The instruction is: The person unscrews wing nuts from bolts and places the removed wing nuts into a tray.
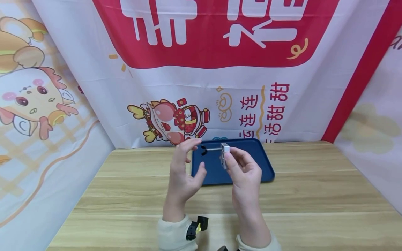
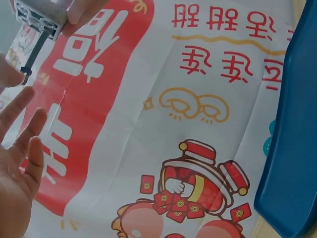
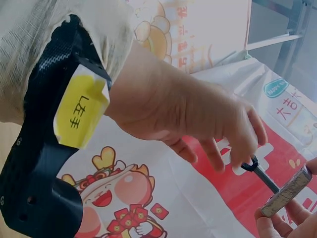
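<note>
My right hand (image 1: 246,174) pinches a small silvery metal block (image 1: 225,155) between thumb and fingers, above the table. A threaded screw with a black wing-shaped head (image 1: 204,150) sticks out of the block toward the left. My left hand (image 1: 183,174) is raised beside that head, its fingers bent loosely and spread apart from the thumb. No firm hold on the screw shows there. In the left wrist view the block's (image 2: 42,17) underside looks hollow and ribbed. The right wrist view shows left fingertips close by the screw (image 3: 265,176); whether they touch it I cannot tell.
Behind and below the hands, a dark blue tray (image 1: 216,177) lies on the wooden table (image 1: 125,195), against a printed cloth backdrop (image 1: 194,80). A black wrist device (image 3: 49,163) with a yellow label is strapped over the left sleeve.
</note>
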Motion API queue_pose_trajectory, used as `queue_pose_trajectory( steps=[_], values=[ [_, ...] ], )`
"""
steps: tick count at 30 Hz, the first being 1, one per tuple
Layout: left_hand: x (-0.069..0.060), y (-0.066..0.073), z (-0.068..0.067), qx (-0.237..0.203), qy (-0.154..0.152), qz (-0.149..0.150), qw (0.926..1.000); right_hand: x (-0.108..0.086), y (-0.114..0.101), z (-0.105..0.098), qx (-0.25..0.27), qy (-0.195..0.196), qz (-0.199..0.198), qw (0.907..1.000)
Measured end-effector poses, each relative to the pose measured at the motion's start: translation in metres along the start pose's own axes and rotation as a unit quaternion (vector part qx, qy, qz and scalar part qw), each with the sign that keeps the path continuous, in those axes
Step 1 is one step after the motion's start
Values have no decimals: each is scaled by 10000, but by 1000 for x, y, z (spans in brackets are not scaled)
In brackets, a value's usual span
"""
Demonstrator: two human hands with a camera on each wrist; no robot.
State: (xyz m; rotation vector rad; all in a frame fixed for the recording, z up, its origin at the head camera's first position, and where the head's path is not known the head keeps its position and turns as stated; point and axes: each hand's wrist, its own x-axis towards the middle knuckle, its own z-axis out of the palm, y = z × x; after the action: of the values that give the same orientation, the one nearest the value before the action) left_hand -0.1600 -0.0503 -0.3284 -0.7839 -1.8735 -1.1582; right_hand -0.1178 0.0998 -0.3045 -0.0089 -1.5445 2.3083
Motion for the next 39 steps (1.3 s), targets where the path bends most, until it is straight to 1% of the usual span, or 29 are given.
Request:
queue_pose_trajectory(
  steps=[2, 4, 9, 13, 21, 24, 32, 39],
  values=[
    [0, 2, 1, 148, -206, 65, 9997, 0, 0, 0, -9, -4, 0, 10000],
    [1, 3, 3, 266, -284, 170, 9991, 0, 0, 0, -16, -13, -24, 10000],
    [2, 1, 7, 507, -97, 352, 9980, 0, 0, 0, 32, -23, -47, 10000],
    [3, 1, 7, 580, -17, 368, 9976, 0, 0, 0, 49, -38, -4, 10000],
    [2, 2, 9, 483, 36, 49, 9988, 0, 1, 0, 69, -22, 1, 10000],
    [2, 2, 10, 492, 97, -24, 9987, 0, 1, 0, 69, -15, 13, 10000],
    [3, 3, 13, 257, 258, -236, 9991, 0, 0, 0, 12, -25, 32, 10000],
    [3, 4, 13, 284, 339, -432, 9981, -1, 0, 2, 0, -24, 101, 9999]
  ],
)
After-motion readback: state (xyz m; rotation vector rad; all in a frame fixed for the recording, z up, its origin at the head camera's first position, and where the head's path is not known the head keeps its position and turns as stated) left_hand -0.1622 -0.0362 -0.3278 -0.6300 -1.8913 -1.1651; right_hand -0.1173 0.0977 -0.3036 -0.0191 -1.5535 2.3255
